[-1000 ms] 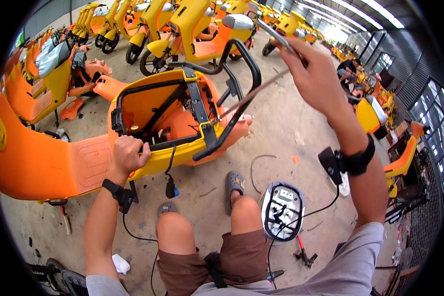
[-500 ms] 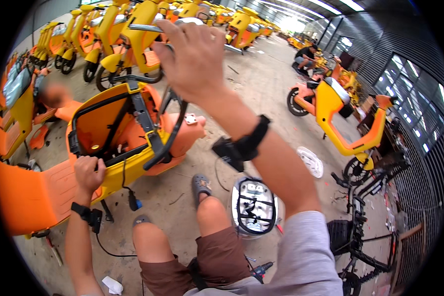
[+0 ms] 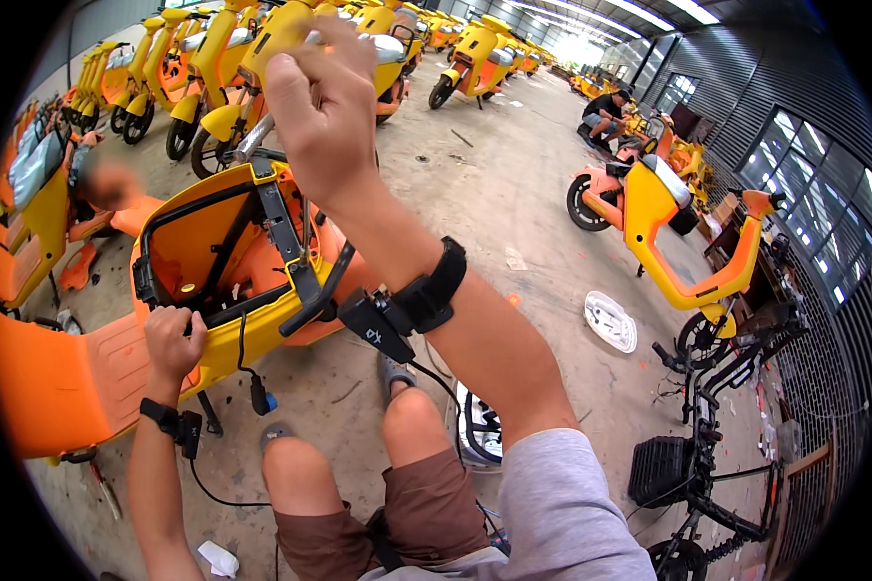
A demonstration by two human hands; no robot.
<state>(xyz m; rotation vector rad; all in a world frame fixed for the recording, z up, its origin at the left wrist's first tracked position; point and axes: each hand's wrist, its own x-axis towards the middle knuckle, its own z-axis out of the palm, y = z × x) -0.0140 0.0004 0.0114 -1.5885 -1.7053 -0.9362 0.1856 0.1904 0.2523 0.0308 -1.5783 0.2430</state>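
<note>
A yellow-and-orange electric scooter (image 3: 225, 351) stands before me with its seat off and the compartment under the seat exposed. My left hand (image 3: 173, 341) is closed over the near rim of this compartment. Above its right end, my right hand (image 3: 322, 116) is curled at the metal crossbar of a T-handle wrench (image 3: 253, 140). The wrench's shaft runs down beside the black seat frame (image 3: 283, 228); its lower end is hidden. Motion blurs the right fingertips. A black cable with a blue-tipped connector (image 3: 262, 397) hangs from the compartment's near side.
Rows of yellow scooters (image 3: 208, 58) fill the back left. On the floor to the right lie a white oval part (image 3: 610, 321) and a removed seat (image 3: 477, 426), partly behind my arm. Farther right stand another scooter (image 3: 654, 218) and a bare black frame (image 3: 702, 445). A person (image 3: 603, 116) crouches far off.
My right hand has swung left, and the wrench's crossbar has turned from nearly level to a slant. The left hand keeps its place on the rim.
</note>
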